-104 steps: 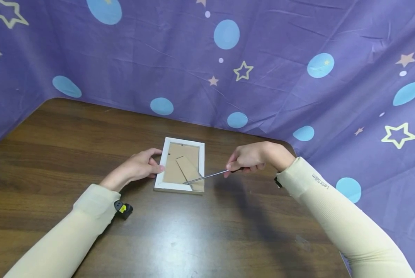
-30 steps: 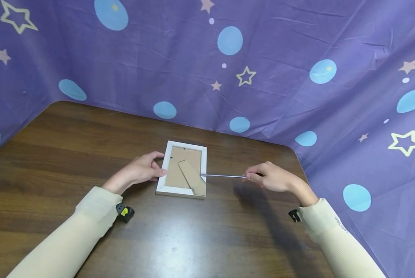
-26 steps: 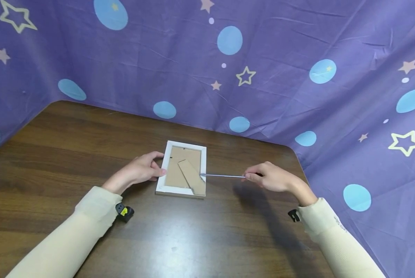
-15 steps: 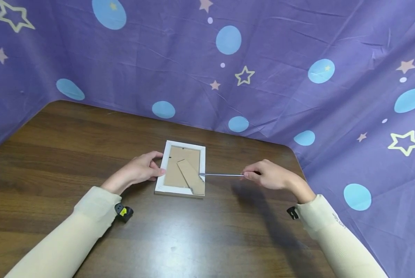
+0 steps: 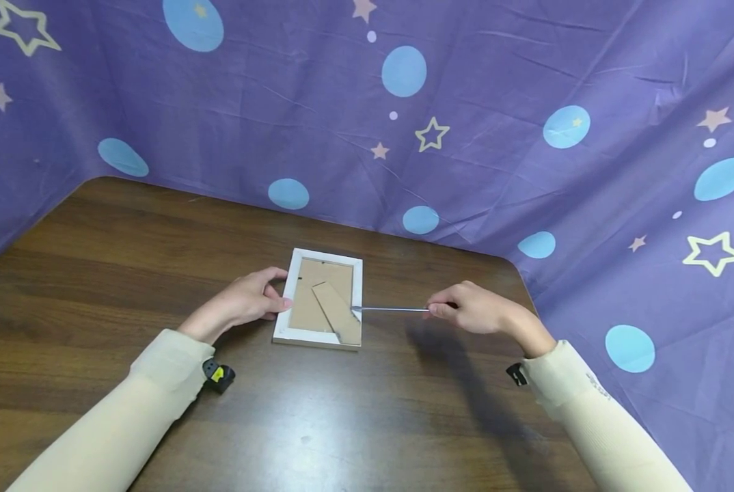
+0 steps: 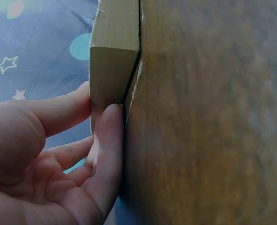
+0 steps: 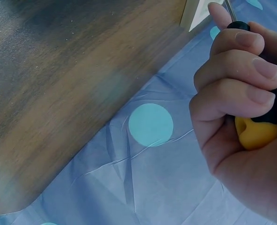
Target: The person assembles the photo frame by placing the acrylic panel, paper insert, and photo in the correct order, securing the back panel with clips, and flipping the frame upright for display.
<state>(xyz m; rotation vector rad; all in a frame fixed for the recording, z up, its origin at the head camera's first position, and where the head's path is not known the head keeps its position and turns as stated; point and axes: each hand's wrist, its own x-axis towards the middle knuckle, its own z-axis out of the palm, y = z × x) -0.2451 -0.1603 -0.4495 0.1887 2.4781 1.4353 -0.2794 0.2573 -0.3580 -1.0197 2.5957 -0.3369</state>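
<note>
A white picture frame [image 5: 294,273] lies face down on the table, its brown backing board [image 5: 304,311] and slanted stand leg [image 5: 336,311] showing. At its left edge my left hand [image 5: 247,297] holds the frame, thumb on the border. The left wrist view shows the thumb and fingers on either side of the frame's pale edge [image 6: 112,70]. My right hand [image 5: 474,309] grips a screwdriver [image 5: 394,309]; its yellow and black handle [image 7: 258,133] shows in the right wrist view. The screwdriver's tip touches the right inner edge of the border, beside the stand leg.
The brown wooden table [image 5: 158,253] extends around the frame. A purple curtain [image 5: 330,123] with stars and blue dots hangs behind it and along both sides. Small dark metal tabs [image 5: 323,262] sit at the backing's upper edges.
Since the oldest frame, the screwdriver's tip has gone from the backing's lower edge to its right inner edge, and my right hand has shifted right. During the last second almost nothing has moved.
</note>
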